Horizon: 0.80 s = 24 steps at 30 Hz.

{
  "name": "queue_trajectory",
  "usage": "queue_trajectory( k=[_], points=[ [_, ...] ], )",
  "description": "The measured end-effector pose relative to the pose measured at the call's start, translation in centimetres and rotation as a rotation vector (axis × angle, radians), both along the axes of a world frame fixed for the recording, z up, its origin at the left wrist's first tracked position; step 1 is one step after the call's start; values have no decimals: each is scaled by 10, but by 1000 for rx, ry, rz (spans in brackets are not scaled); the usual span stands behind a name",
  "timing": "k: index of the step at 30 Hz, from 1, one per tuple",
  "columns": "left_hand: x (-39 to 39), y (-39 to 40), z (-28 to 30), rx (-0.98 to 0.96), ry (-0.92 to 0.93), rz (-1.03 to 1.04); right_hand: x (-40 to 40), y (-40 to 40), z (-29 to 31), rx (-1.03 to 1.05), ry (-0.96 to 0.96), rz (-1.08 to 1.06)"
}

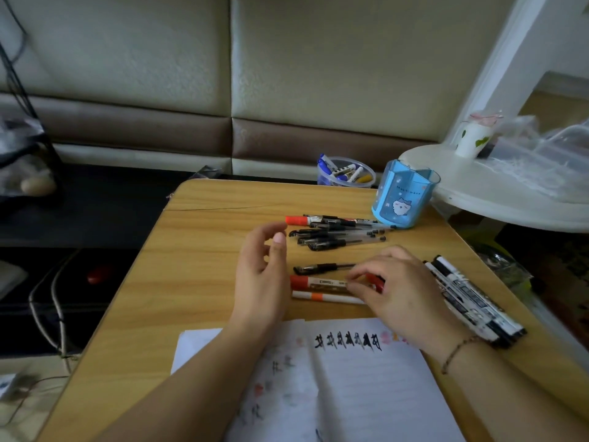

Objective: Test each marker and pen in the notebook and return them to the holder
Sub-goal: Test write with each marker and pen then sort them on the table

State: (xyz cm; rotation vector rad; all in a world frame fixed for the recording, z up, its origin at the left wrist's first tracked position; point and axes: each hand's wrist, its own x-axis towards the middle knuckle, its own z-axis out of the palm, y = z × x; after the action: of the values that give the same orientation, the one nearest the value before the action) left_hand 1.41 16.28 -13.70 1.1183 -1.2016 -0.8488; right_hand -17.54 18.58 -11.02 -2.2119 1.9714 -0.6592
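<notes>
A wooden table (204, 256) is seen from above, with an open notebook (350, 387) at its near edge, already marked with a row of black test strokes and some fainter coloured ones; the blue holder (403, 194) is stood at the far right corner, and nothing can be seen rising above its rim. A red marker (318, 283) is lain between the two hands; its right end is covered by the right hand (404, 288), whose fingertips are curled down onto the barrel, though whether it is truly pinched or merely touched cannot be told; the left hand (263, 269) is held beside the marker's cap end with its fingers loosely spread and nothing gripped. A white pen with an orange band (325, 297) is lain just beside the marker on the near side, and a black pen (322, 268) just beyond it; a cluster of black gel pens (334, 234) is lain farther back, and a bundle of black-and-white markers (471, 301) is lain by the right wrist.

The marker is judged to be about to be lifted for testing; the neighbouring pens could be dragged or rolled along with it, since they are packed so close; the bundle at the wrist could be nudged towards the table edge by the forearm; tested and untested pens could be confused, as no clear separation is visible.
</notes>
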Motion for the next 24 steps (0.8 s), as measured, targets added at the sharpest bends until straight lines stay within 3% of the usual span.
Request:
queue_trajectory(
  k=[5, 12, 17, 24],
  points=[
    [1, 2, 4, -30, 48, 11, 11, -37, 20, -31, 32, 40],
    [2, 0, 2, 16, 62, 20, 19, -129, 33, 82, 244, -25],
    [1, -2, 1, 18, 74, 51, 47, -150, 34, 142, 333, 95],
    [3, -1, 2, 5, 63, 65, 69, -164, 23, 222, 500, 65]
  ],
)
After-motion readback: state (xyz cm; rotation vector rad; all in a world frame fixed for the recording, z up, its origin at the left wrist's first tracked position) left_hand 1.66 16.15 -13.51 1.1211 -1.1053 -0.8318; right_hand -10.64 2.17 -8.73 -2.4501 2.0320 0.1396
